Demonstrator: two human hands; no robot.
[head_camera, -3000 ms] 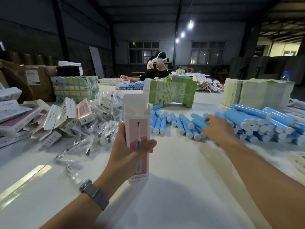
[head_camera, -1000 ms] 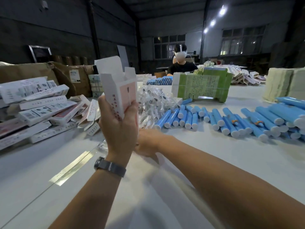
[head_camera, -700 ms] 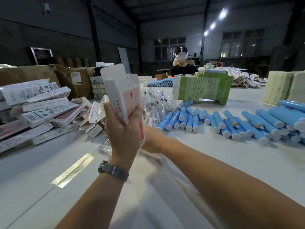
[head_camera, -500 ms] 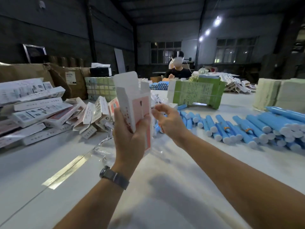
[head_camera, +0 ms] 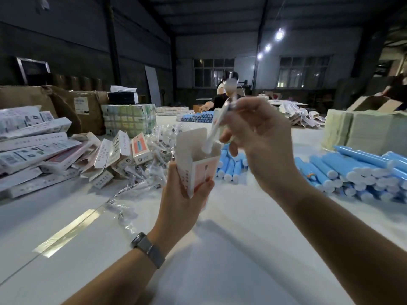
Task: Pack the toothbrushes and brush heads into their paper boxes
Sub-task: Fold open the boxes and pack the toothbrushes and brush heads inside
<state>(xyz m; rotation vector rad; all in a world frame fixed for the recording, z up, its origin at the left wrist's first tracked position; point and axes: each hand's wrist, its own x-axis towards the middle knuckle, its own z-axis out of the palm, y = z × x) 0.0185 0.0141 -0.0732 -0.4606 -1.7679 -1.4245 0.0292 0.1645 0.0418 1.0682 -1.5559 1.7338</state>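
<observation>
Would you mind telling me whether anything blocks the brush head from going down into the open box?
Nothing visible does: the right hand holds the wrapped brush head with its lower end at the box's open top, flap raised behind.

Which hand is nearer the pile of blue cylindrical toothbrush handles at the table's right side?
Right. The right hand, pinching a white brush head, hovers just left of the blue handle pile; the left hand, gripping the open paper box, is farther left.
</observation>
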